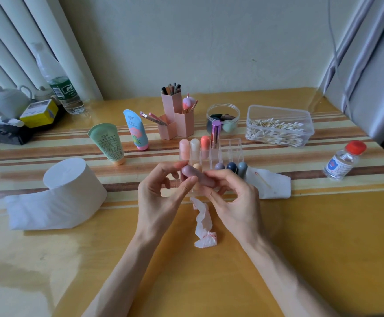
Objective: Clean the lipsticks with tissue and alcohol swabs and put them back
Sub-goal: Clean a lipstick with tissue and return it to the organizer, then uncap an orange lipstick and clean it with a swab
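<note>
Both hands hold a mauve lipstick (195, 176) sideways just in front of the clear lipstick rack (234, 148). My left hand (166, 191) pinches its rounded cap end between thumb and fingers. My right hand (230, 193) grips the other end. A crumpled tissue (203, 225) with a pink stain lies on the table below the hands. Several capped lipsticks stand in the rack, among them a metallic purple one (215, 135). A folded tissue (271, 184) with a used cotton swab lies right of the rack.
A tissue roll (72, 179) sits at the left. At the right stand a red-capped alcohol bottle (344, 160) and a clear box of cotton swabs (279, 126). Behind are pink brush holders (175, 117), two cream tubes (108, 143), and a jar of sponges (223, 117).
</note>
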A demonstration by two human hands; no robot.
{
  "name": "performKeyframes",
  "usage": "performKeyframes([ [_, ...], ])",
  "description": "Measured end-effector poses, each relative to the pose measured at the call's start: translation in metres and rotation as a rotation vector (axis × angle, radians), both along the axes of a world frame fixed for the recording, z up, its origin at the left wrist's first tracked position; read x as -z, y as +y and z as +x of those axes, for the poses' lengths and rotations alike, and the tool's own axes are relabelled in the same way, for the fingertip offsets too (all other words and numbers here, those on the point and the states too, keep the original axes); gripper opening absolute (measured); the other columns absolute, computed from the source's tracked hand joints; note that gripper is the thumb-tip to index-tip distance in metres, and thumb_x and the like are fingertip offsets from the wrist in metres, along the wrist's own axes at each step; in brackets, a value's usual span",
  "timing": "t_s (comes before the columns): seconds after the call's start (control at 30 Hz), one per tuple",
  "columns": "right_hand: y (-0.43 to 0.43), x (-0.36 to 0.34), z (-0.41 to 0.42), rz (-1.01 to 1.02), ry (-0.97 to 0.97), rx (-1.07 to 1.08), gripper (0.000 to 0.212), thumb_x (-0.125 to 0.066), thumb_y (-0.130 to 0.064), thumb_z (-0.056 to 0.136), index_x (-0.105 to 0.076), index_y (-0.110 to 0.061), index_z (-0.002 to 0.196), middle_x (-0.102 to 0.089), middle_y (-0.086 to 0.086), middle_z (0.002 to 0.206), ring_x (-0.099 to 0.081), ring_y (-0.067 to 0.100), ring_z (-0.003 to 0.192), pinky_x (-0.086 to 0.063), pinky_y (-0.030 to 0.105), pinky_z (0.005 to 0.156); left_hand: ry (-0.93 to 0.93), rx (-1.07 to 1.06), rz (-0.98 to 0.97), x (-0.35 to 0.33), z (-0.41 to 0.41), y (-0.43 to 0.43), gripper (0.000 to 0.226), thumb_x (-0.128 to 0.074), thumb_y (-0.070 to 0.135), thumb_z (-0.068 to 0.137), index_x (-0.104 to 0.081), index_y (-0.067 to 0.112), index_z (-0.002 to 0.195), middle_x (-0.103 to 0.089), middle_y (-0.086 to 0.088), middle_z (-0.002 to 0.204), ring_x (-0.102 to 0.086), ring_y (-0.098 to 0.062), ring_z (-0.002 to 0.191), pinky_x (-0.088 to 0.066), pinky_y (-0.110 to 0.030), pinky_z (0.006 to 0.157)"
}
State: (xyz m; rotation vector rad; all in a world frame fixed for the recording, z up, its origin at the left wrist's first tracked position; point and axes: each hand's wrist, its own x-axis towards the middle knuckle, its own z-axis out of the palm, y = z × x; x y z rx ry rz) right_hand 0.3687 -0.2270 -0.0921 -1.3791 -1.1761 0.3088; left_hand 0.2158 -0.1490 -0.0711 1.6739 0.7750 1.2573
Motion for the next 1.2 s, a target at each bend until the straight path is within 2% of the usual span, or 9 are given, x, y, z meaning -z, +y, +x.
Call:
performKeyframes([
  [0.07, 0.000, 0.000, 0.004, -0.027, -0.010, 0.026, 0.029, -0.087, -0.019, 0.087, -0.077, -0.021, 0.115, -0.078, -0.017, 0.098, -0.075, 0.010, 0.089, -0.062, 0.032, 0.082, 0.084, -0.038, 0.082, -0.008, 0.006, 0.003, 0.028, -0.087, 0.024, 0.082, -0.076, 0.026, 0.108, -0.076, 0.011, 0.099, -0.063, -0.009, 0.088, -0.047, -0.029, 0.074],
  [0.17, -0.003, -0.002, 0.009, -0.033, -0.043, 0.072, 0.029, -0.084, -0.030, 0.088, -0.078, -0.020, 0.114, -0.078, -0.016, 0.096, -0.074, 0.007, 0.086, -0.062, 0.028, 0.078, 0.188, -0.050, 0.211, -0.017, 0.012, 0.009, 0.029, -0.085, 0.028, 0.085, -0.075, 0.025, 0.113, -0.075, 0.014, 0.105, -0.065, -0.019, 0.095, -0.046, -0.027, 0.077],
  [0.33, -0.006, -0.004, 0.017, -0.023, -0.051, 0.215, 0.014, -0.070, -0.010, 0.084, -0.076, -0.018, 0.093, -0.069, -0.013, 0.079, -0.065, 0.012, 0.070, -0.048, 0.016, 0.060, 0.248, -0.038, 0.281, -0.021, 0.020, 0.013, 0.029, -0.085, 0.021, 0.086, -0.074, 0.031, 0.112, -0.073, 0.013, 0.104, -0.063, -0.019, 0.099, -0.046, -0.023, 0.079],
  [0.47, -0.007, -0.003, 0.022, -0.017, -0.051, 0.289, 0.018, -0.064, -0.005, 0.086, -0.075, -0.018, 0.090, -0.068, -0.014, 0.078, -0.065, 0.009, 0.073, -0.046, 0.014, 0.063, 0.358, -0.043, 0.331, -0.017, 0.024, 0.016, 0.033, -0.085, 0.015, 0.085, -0.073, 0.033, 0.110, -0.069, 0.016, 0.100, -0.059, -0.012, 0.098, -0.044, -0.014, 0.077],
  [0.63, -0.006, -0.002, 0.021, 0.002, -0.070, 0.322, 0.022, -0.066, 0.003, 0.089, -0.074, -0.017, 0.097, -0.069, -0.009, 0.081, -0.067, 0.010, 0.077, -0.048, 0.014, 0.064, 0.486, -0.035, 0.390, -0.001, 0.029, 0.022, 0.033, -0.084, 0.017, 0.085, -0.074, 0.031, 0.113, -0.066, 0.020, 0.095, -0.057, -0.018, 0.085, -0.054, -0.045, 0.077],
  [0.73, -0.006, -0.002, 0.021, 0.000, -0.068, 0.330, 0.023, -0.066, 0.003, 0.090, -0.074, -0.017, 0.100, -0.069, -0.008, 0.082, -0.067, 0.010, 0.078, -0.048, 0.012, 0.064, 0.558, -0.062, 0.426, 0.004, 0.031, 0.023, 0.035, -0.084, 0.023, 0.084, -0.073, 0.033, 0.116, -0.069, 0.015, 0.092, -0.054, -0.015, 0.090, -0.048, -0.049, 0.085],
  [0.93, -0.005, -0.003, 0.020, -0.006, -0.074, 0.324, 0.023, -0.066, 0.003, 0.090, -0.073, -0.017, 0.100, -0.069, -0.011, 0.083, -0.067, 0.008, 0.078, -0.049, 0.013, 0.064, 0.557, -0.025, 0.416, 0.006, 0.023, 0.027, 0.050, -0.084, 0.034, 0.085, -0.065, 0.032, 0.131, -0.070, 0.021, 0.113, -0.061, -0.015, 0.093, -0.046, -0.051, 0.093],
  [1.1, -0.005, -0.004, 0.017, -0.004, -0.076, 0.288, 0.021, -0.067, 0.004, 0.091, -0.073, -0.015, 0.100, -0.066, -0.017, 0.081, -0.066, 0.003, 0.077, -0.044, 0.007, 0.063, 0.522, -0.088, 0.411, 0.006, 0.013, 0.032, 0.029, -0.080, 0.029, 0.091, -0.074, 0.024, 0.118, -0.069, 0.022, 0.106, -0.065, -0.019, 0.104, -0.051, -0.057, 0.090],
  [1.2, -0.005, -0.004, 0.014, 0.017, -0.080, 0.224, 0.021, -0.067, 0.005, 0.090, -0.073, -0.012, 0.100, -0.065, -0.017, 0.082, -0.065, 0.005, 0.074, -0.043, 0.008, 0.061, 0.387, -0.108, 0.305, -0.004, 0.012, 0.028, 0.024, -0.080, 0.032, 0.089, -0.077, 0.021, 0.111, -0.073, 0.018, 0.106, -0.067, -0.014, 0.104, -0.052, -0.037, 0.093],
])
